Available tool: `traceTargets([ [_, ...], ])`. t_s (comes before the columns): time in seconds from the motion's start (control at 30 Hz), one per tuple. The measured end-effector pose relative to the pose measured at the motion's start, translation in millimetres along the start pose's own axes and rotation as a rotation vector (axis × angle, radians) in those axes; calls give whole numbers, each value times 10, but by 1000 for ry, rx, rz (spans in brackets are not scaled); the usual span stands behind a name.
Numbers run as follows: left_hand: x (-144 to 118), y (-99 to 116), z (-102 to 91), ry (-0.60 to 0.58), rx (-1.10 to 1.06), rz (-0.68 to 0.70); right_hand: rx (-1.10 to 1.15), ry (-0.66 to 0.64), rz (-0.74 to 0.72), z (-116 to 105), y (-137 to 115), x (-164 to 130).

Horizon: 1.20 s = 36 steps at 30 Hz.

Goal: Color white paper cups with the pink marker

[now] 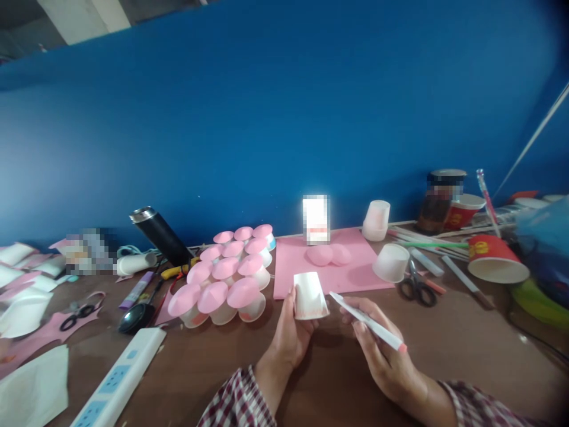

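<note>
My left hand (294, 332) is closed around a white paper cup (310, 292), its wide rim facing down and reddish marks along that rim. In my right hand (384, 350) is a white marker (373, 325) with a reddish end; its other end points at the cup, just short of its side. Behind the cup, two pink paper discs (320, 255) rest on a pink sheet (291, 270). To the left, several upturned cups with pink cone tops (224, 268) stand in rows. Another white cup (391, 263) sits right of the sheet.
Black-handled scissors (416, 287), loose markers (427, 262) and a red paper cup (491, 252) lie at the right. A white power strip (120, 379), black bottle (162, 237) and glue gun (137, 317) are at the left. Behind the table rises a blue partition (284, 118).
</note>
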State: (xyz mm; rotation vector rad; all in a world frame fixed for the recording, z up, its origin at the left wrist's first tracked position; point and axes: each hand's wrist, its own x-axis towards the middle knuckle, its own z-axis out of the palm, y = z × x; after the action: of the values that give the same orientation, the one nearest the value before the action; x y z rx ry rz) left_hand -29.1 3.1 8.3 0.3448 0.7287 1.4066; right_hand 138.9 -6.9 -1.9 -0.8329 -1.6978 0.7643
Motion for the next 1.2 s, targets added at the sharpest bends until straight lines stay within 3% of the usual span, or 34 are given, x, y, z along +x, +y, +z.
traceTargets([
  [0.27, 3, 2, 5, 58, 14, -3, 43, -5, 29, -2, 43, -54],
  [0.57, 2, -10, -3, -14, 45, 27, 8, 28, -25, -4, -17, -18],
  [0.7, -14, 5, 29, -12, 59, 7, -99, 2, -119, -49, -158, 22],
  [0.83, -36, 18, 49, 45, 63, -20, -205, -10, -323, -68, -272, 63],
  [0.93, -40, 36, 31, 20, 49, -25, -230, -22, -413, -60, -292, 69],
  [1.2, -10, 87, -41, -54, -89, -124, -196, -48, -461, -38, -268, 26],
])
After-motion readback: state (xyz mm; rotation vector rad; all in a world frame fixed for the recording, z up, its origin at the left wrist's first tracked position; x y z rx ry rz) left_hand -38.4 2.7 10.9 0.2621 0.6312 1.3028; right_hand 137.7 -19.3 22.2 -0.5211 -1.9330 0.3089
